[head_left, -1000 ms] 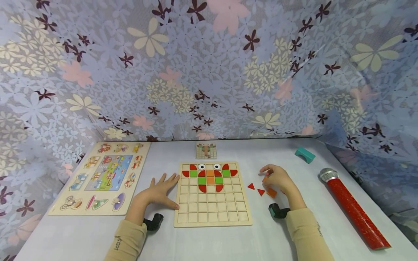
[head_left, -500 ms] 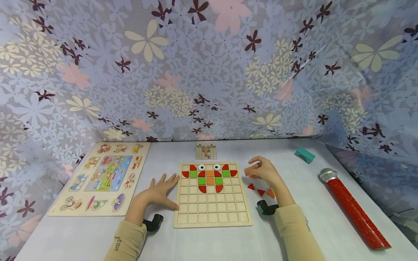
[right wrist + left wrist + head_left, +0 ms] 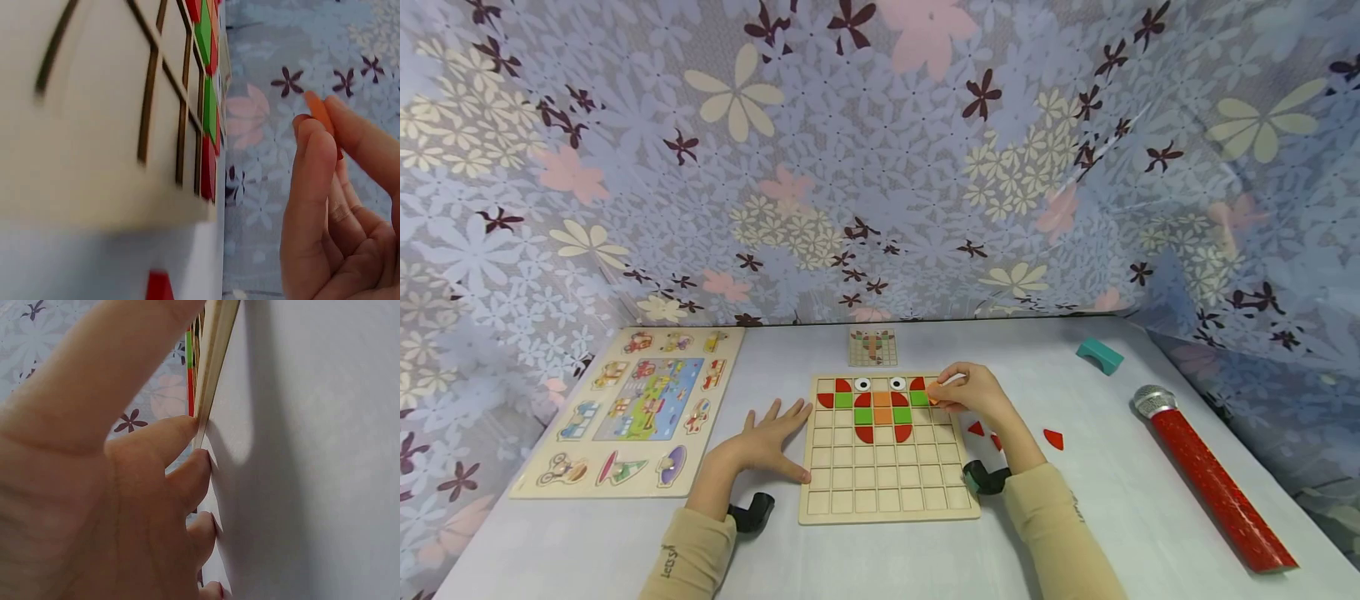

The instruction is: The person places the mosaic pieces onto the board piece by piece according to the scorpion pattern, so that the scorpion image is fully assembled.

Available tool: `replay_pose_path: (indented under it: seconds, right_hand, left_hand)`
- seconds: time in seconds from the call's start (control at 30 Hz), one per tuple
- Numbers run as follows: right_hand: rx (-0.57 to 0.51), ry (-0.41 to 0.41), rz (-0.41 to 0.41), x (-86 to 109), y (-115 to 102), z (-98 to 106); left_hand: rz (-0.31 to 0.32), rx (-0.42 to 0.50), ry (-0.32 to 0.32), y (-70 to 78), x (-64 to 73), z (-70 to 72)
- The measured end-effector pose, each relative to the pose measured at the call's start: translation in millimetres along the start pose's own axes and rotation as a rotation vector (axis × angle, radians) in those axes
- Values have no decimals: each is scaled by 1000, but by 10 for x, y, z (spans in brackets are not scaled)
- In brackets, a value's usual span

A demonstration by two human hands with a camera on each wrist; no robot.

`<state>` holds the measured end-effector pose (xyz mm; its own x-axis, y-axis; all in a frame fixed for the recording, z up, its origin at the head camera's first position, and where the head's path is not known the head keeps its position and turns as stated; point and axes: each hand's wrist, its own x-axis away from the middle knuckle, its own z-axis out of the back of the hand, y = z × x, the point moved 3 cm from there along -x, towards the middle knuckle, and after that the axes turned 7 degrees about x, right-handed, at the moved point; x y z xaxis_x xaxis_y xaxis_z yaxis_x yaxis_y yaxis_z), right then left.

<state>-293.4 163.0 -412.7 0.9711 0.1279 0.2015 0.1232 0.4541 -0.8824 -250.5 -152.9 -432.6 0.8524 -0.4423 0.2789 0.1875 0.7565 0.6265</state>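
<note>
The wooden grid board [image 3: 885, 502] lies mid-table, with red, green and orange tiles and two eye tiles in its upper rows. My left hand [image 3: 765, 446] rests at its left side with fingers spread; thumb and index fingertip touch the board's edge, as the left wrist view also shows. My right hand [image 3: 979, 395] pinches an orange tile [image 3: 934, 393] between thumb and fingers over the board's upper right. In the right wrist view the orange tile [image 3: 320, 114] is tilted and held above the board. Red pieces [image 3: 1054, 439] lie to the right, partly hidden by the right forearm.
A small pattern card [image 3: 873, 347] lies behind the board. On the left is a picture puzzle board [image 3: 650, 397]. A teal arch block [image 3: 1101, 356] and a red toy microphone [image 3: 1217, 483] lie on the right. A floral cloth [image 3: 880, 167] hangs behind the table.
My right hand has moved left with the orange tile, from the loose pieces to over the board. Another orange tile on the table is now hidden behind the forearm. The left hand stays still.
</note>
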Motion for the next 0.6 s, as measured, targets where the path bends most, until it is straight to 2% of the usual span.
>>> replay_pose_path:
  seconds: [0.17,0.4,0.6]
  right_hand:
    - [2,-47,47,-8,-78,-150]
    - [68,-127,116,-15,-173,-366]
    - [151,-176,102,-29,-242,-540]
  left_hand:
    - [2,4,3,-6,3,2]
    - [5,-4,3,-9,0,3]
    - [3,1,4,-10,0,1]
